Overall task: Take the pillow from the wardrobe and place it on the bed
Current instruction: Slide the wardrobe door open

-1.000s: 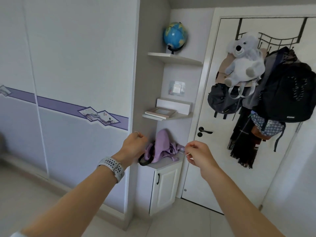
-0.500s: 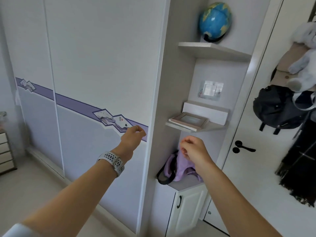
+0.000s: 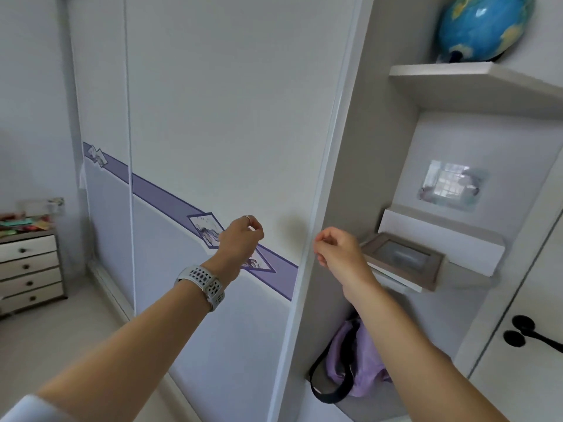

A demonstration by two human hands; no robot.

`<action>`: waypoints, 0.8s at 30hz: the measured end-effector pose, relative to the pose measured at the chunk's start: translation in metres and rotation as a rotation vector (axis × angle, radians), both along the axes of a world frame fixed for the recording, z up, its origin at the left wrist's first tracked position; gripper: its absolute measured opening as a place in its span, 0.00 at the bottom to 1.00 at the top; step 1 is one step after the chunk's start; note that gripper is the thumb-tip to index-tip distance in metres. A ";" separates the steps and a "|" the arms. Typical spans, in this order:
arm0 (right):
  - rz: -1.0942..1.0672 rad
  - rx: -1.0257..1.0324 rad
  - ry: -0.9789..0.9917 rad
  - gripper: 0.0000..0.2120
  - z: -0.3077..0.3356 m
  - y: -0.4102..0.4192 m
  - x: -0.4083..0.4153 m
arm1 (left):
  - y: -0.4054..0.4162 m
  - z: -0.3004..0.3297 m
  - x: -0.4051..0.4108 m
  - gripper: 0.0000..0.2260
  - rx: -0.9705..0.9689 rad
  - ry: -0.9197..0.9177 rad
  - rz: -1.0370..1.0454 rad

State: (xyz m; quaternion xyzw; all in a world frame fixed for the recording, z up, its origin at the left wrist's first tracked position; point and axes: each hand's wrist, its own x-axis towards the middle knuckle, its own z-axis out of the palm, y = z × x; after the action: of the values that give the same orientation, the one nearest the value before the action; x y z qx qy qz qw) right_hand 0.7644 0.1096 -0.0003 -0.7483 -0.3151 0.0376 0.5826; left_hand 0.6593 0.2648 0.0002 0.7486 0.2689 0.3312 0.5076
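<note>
Wardrobe [image 3: 213, 117] fills the left and centre of the head view: white sliding doors, closed, with a purple diagonal band [image 3: 158, 193] and small printed pictures across them. We see no pillow anywhere; the doors hide whatever is inside, so where it lies we cannot tell.

Both arms are raised toward the right edge of the near door. Left hand [image 3: 240, 240], with a ring on one finger and a pale perforated watch strap [image 3: 202, 283] on the wrist, sits in front of the purple band, fingers curled loosely inward, grip holding nothing. Whether the fingertips touch the door panel we cannot tell.

Right hand [image 3: 338, 251] is just beside the door's vertical edge strip [image 3: 323, 166], fingers curled, thumb and forefinger close together near that strip. Nothing visible in the grip; contact with the edge is unclear.

Right of the wardrobe: open corner shelves. Blue globe [image 3: 484, 25] on the top shelf, a picture frame [image 3: 402, 257] lying flat on the middle one, a lilac bag [image 3: 359, 363] with a black strap on the low cabinet top. Far right, a white door with a black handle [image 3: 524, 332]. Far left, a small chest of drawers [image 3: 30, 269] with colourful clutter on top.
</note>
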 end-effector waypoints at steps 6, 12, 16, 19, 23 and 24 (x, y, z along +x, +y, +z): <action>0.085 0.001 -0.073 0.07 0.019 0.047 0.024 | 0.025 0.015 0.045 0.08 0.164 -0.011 0.066; -0.047 -0.223 -0.638 0.04 0.035 0.086 0.024 | 0.065 0.023 0.087 0.10 0.444 -0.014 0.186; -0.434 -0.469 -1.188 0.08 0.028 0.114 0.018 | 0.097 0.019 0.105 0.23 0.771 -0.089 0.207; -0.578 -0.457 -1.131 0.26 0.020 0.140 0.018 | 0.128 0.013 0.113 0.29 1.043 -0.132 0.122; -0.754 -0.659 -1.007 0.37 0.003 0.163 0.027 | 0.164 0.014 0.125 0.30 1.295 -0.121 -0.011; -0.775 -0.698 -0.981 0.40 -0.001 0.166 0.031 | 0.171 0.015 0.129 0.32 1.335 -0.109 -0.046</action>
State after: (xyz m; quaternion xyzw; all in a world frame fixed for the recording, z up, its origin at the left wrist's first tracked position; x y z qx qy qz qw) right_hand 0.7949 0.2759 -0.0010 -0.8799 -0.2218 -0.4141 0.0716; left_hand 0.7885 0.4355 0.0153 0.8897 -0.0357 0.4528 -0.0449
